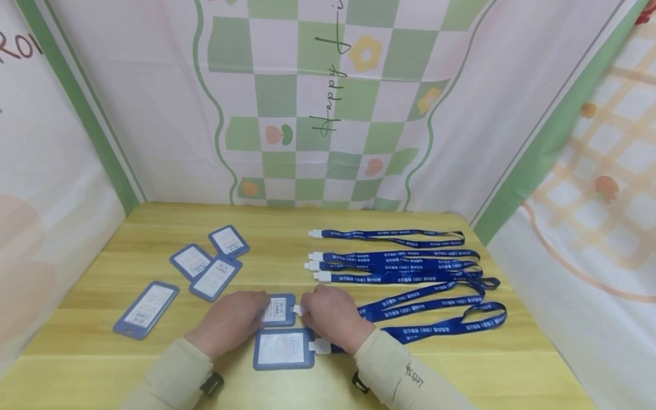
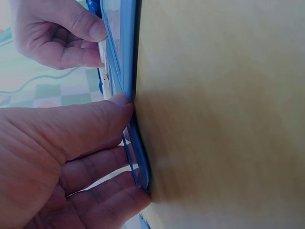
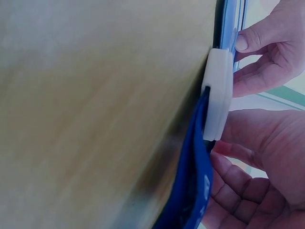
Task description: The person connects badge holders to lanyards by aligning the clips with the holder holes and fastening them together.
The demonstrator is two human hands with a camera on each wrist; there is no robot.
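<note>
My left hand (image 1: pixel 230 320) grips the left end of a blue card holder (image 1: pixel 279 310) on the table; its thumb and fingers (image 2: pixel 126 204) lie on the edge. At that holder's right end, my right hand (image 1: pixel 335 314) pinches a small white clip (image 1: pixel 298 310) of a navy lanyard (image 1: pixel 394 306). The clip meets the holder's slot; whether it is fastened there is hidden. Directly in front lies a second card holder (image 1: pixel 284 348), joined to a white clip (image 1: pixel 320 346) on another navy lanyard (image 1: pixel 446 329). This nearer clip (image 3: pixel 218 95) looms large in the right wrist view.
Several loose card holders lie at the left, three clustered around one holder (image 1: pixel 215 278) and one apart (image 1: pixel 146 309). Several navy lanyards (image 1: pixel 400 278) stretch across the right, white clips leftward. Patterned cloth (image 1: pixel 328 102) hangs behind the wooden table (image 1: pixel 277 219).
</note>
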